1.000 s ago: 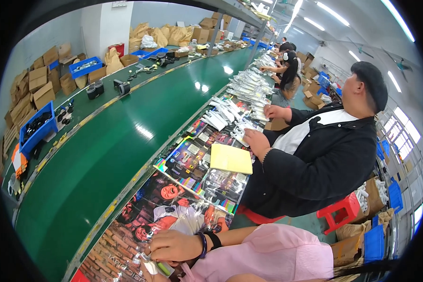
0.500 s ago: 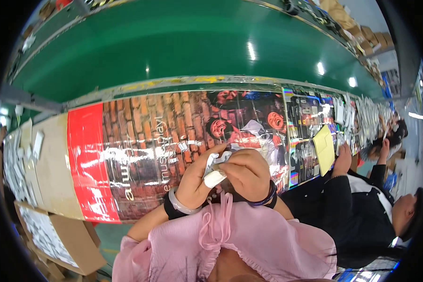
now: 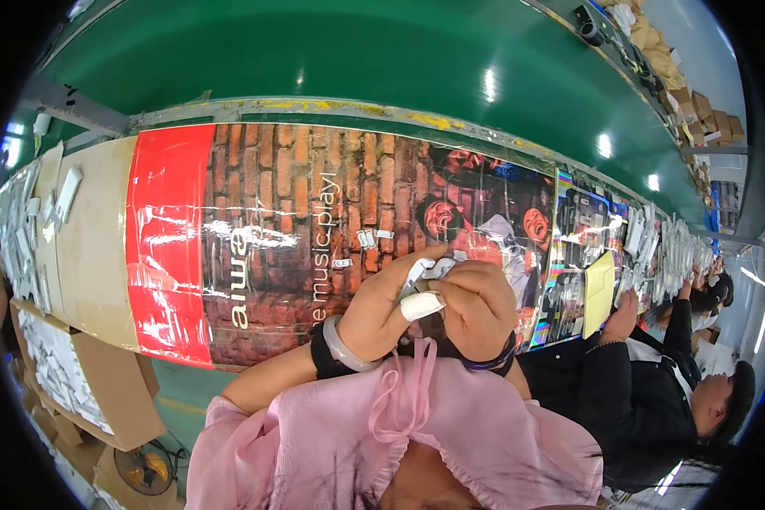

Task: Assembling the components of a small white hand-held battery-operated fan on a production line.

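Note:
Just in front of my pink top, both my hands are together over the near edge of the bench. My left hand (image 3: pixel 372 308) has its fingers and thumb closed around a small white piece (image 3: pixel 422 305) with a rounded end. A thin whitish strip (image 3: pixel 420 269) shows above it, between the fingers. From the other side, my right hand (image 3: pixel 480 308) pinches at the same piece, its fingertips bent in and partly hiding it. Several tiny white parts (image 3: pixel 366 239) lie on the brick-patterned sheet (image 3: pixel 268 170) beyond my left hand.
White pieces fill an open carton (image 3: pixel 115 382) at lower left and pile up on the bench's left end. On the right, a co-worker in a dark jacket (image 3: pixel 569 408) reaches near a yellow card (image 3: pixel 599 293). A green conveyor belt (image 3: pixel 382 59) runs behind the bench.
The view has shifted, so the bench and hands sit differently in it. Both hands stay together on the white piece, with small changes in finger position.

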Demonstrator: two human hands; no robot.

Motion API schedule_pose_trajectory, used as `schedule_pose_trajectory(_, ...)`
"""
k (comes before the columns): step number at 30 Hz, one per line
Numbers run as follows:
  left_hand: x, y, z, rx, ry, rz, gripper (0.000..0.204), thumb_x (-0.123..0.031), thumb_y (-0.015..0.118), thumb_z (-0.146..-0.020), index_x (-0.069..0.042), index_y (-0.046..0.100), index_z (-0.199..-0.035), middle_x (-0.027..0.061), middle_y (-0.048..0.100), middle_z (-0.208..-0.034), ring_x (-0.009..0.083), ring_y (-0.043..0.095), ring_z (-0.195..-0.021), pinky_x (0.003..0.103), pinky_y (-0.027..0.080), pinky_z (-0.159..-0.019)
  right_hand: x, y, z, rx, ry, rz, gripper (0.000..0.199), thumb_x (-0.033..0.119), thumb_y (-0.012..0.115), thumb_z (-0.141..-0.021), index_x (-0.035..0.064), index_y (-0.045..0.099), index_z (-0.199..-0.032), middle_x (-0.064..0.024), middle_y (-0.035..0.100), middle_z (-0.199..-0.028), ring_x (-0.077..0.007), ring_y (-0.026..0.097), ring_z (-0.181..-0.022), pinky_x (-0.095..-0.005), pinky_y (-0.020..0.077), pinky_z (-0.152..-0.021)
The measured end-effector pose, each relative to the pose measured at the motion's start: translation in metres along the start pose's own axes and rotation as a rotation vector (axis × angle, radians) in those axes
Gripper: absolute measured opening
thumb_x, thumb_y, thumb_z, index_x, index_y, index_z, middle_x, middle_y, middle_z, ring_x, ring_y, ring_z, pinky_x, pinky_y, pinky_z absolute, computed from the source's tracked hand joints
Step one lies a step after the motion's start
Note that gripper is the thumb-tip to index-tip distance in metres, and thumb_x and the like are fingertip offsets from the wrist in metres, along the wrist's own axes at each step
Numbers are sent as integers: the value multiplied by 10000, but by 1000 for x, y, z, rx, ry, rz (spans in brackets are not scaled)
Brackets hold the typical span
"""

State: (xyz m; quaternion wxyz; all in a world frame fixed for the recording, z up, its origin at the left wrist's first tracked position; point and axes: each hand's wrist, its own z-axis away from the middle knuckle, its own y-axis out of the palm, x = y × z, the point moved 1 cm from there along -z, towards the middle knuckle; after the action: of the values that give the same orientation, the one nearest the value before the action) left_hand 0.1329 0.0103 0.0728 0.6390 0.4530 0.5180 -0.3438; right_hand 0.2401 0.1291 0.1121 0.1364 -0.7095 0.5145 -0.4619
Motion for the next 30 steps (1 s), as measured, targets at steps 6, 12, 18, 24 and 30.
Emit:
schedule_pose_trajectory(6, -13, -6, -3, -24, -66, 58, 466, -171, 553, -963, 0, 455, -1385, 95, 621, -1152, 145, 593, -908, 265, 471, -785, -3, 4, -10, 11, -34, 7, 263, -29, 727, -625, 16, 689, -881, -91, 625, -855, -273, 622, -762, -355, 503, -657)
schedule_pose_trajectory(12, -4, -2, 8, -118, 40, 91, 360, -107, 565, -942, 23, 530, -1276, 155, 614, -1203, 249, 581, -1141, 337, 436, -990, 1, 3, -9, 163, -48, 5, 222, 38, 699, -666, 48, 670, -885, -102, 613, -904, -315, 601, -825, -419, 489, -716)
schedule_pose_trajectory(18, 6, 3, -4, 65, 59, 83, 558, -302, 556, -975, 44, 405, -1387, 188, 533, -1286, 267, 514, -1215, 346, 378, -1040, -10, -9, 10, 147, -90, 160, 150, -42, 630, -810, -8, 614, -955, -177, 610, -936, -367, 604, -842, -461, 497, -765)
schedule_pose_trajectory(24, 8, 2, 0, -35, 90, 33, 621, -368, 508, -982, 39, 367, -1430, 217, 510, -1335, 311, 488, -1263, 382, 353, -1067, -60, 4, 60, 135, 18, 419, 569, 511, 487, -954, 91, 557, -1333, -160, 494, -1420, -373, 440, -1297, -557, 357, -1036)
schedule_pose_trajectory(30, 24, 7, -11, -109, 226, 67, 533, -352, 552, -969, 36, 447, -1318, 206, 562, -1163, 321, 571, -1068, 383, 454, -913, -24, -9, 5, 275, -45, 177, 119, 7, 555, -867, 9, 549, -986, -184, 573, -951, -377, 563, -867, -495, 455, -797)
